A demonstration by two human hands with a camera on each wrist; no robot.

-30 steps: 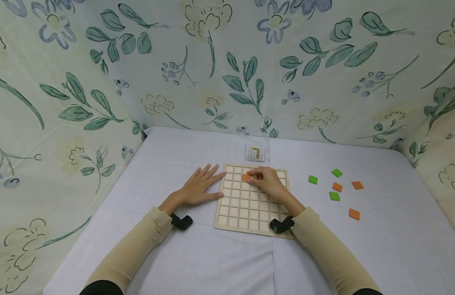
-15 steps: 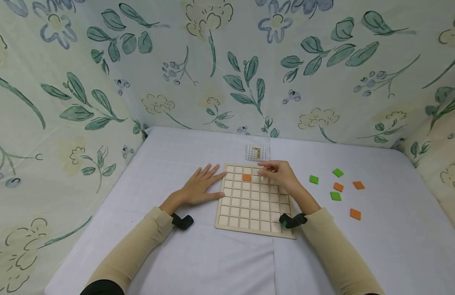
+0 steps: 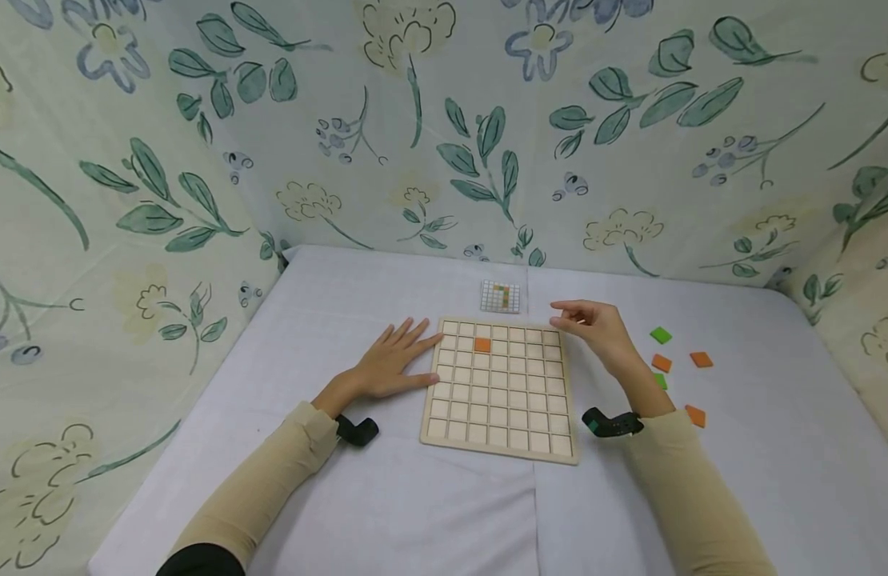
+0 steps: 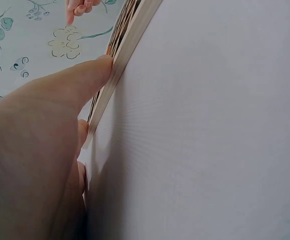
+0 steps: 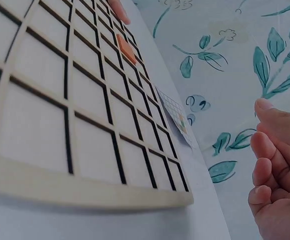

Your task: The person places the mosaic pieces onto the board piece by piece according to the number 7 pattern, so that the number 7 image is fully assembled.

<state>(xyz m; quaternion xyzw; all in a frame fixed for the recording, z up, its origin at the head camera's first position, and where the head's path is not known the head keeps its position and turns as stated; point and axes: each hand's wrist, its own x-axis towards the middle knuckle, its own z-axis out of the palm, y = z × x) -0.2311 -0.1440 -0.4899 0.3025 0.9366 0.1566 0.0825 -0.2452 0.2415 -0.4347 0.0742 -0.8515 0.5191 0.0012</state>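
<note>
At the left of the counter (image 3: 415,512), we find the left hand (image 3: 382,368) laid flat, fingers spread and straight; its grip is wide, has hold of nothing, and thumb and fingertips meet the left edge of the grid board (image 3: 498,396). One orange tile (image 3: 482,345) sits in the board's third column from the left, second row from the far edge. Just beyond lies a small pattern card (image 3: 500,297) with coloured squares. Further right, the right hand (image 3: 598,334) hovers by the board's far right corner, apart from it; its grip is loosely curled, and we see nothing in it. The loose tiles lie to its right and nearer the body: a green one (image 3: 660,335), an orange one (image 3: 662,363), another green, partly covered by the forearm, then two more orange. The right hand is clearly the nearer, though its fingertips point left, away from them. The tiles look square; we note no long axis. Brands, labels, writing: none legible to us.
</note>
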